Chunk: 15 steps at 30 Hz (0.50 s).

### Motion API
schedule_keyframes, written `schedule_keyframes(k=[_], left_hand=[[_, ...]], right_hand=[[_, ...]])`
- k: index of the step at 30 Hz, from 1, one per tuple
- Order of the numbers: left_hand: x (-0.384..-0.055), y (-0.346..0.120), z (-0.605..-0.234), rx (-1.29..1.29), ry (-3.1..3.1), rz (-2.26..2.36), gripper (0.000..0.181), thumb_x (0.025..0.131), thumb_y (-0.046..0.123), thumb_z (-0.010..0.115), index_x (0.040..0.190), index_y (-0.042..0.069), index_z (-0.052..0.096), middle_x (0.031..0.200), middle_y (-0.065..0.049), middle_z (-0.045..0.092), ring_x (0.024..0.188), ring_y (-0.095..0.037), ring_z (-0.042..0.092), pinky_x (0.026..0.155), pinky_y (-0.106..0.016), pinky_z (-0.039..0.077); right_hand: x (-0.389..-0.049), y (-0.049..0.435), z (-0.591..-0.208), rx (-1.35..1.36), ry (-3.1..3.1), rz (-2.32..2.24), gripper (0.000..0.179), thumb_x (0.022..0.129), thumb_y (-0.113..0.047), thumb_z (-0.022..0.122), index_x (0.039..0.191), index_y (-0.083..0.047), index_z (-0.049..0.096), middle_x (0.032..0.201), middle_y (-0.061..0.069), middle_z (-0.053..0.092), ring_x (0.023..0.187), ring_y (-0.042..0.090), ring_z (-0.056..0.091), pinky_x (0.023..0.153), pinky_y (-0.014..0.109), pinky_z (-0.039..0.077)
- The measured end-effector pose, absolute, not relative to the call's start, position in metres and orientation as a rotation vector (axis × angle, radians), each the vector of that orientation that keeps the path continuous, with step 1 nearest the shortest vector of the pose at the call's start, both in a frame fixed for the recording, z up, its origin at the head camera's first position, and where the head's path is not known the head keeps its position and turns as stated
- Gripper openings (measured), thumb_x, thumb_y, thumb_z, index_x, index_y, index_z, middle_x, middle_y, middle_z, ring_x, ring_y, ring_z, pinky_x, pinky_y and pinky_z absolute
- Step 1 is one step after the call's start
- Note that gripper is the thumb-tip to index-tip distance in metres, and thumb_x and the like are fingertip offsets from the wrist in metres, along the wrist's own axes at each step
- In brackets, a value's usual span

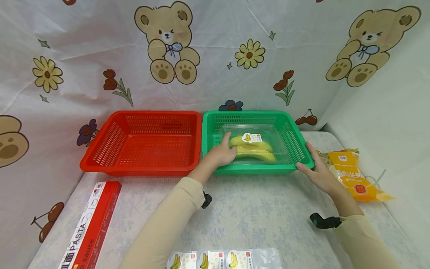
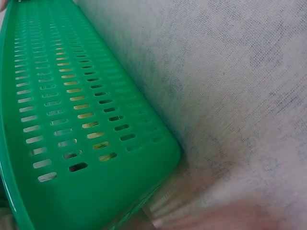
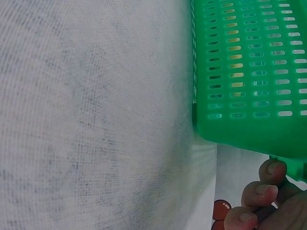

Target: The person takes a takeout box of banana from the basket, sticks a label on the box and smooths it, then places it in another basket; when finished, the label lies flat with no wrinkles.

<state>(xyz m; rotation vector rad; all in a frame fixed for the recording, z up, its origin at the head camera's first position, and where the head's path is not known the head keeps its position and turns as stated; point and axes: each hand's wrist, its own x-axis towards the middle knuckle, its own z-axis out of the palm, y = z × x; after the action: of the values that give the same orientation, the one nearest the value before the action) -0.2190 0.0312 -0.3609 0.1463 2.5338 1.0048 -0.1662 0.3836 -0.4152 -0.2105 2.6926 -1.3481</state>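
A green plastic basket (image 1: 258, 170) with slotted walls stands at the middle right, and a clear lidded box (image 1: 280, 144) of bananas (image 1: 252, 154) lies inside it. A white label (image 1: 252, 138) with a banana picture is on the lid. My left hand (image 1: 221, 153) reaches over the front left of the basket, index finger straight along the box's left side and thumb at its front left. My right hand (image 1: 317, 170) grips the basket's front right corner, thumb at the front rim and fingers curled at the outer side. In the right wrist view, curled fingers (image 3: 259, 194) show below the basket wall (image 3: 254, 129).
A red basket (image 1: 141, 173) stands left of the green one. On the left lies a long red and white pasta box (image 1: 90, 224); at the right, an orange noodle bag (image 1: 352, 175). A strip of banana labels (image 1: 211, 259) lies at the front. Printed cloth (image 1: 215, 86) hangs behind.
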Motion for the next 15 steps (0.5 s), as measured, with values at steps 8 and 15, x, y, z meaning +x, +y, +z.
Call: schedule_keyframes(k=[8,15], left_hand=[[-0.219,0.0382,-0.368,0.108,2.68,0.901,0.064,0.106,0.039,0.033,0.161,0.027,0.004,0.15,-0.022,0.047,0.134,-0.039,0.05,0.103,-0.052,0.045],[-0.2138,0.0412,-0.3683,0.123,2.797,0.843,0.061,0.107,0.044,0.034,0.161,0.025,0.013,0.156,-0.024,0.035,0.139,-0.043,0.042,0.108,-0.054,0.043]], right_hand=[[-0.1664,0.3834,-0.4146,-0.214,2.706,-1.338,0.084,0.105,-0.028,0.05,0.157,-0.033,-0.015,0.167,0.011,-0.014,0.145,0.045,0.015,0.087,-0.003,0.03],[-0.1659,0.3825,-0.4139,-0.2,2.698,-1.345,0.084,0.105,-0.028,0.05,0.158,-0.032,-0.015,0.167,0.012,-0.013,0.144,0.044,0.018,0.087,-0.002,0.032]])
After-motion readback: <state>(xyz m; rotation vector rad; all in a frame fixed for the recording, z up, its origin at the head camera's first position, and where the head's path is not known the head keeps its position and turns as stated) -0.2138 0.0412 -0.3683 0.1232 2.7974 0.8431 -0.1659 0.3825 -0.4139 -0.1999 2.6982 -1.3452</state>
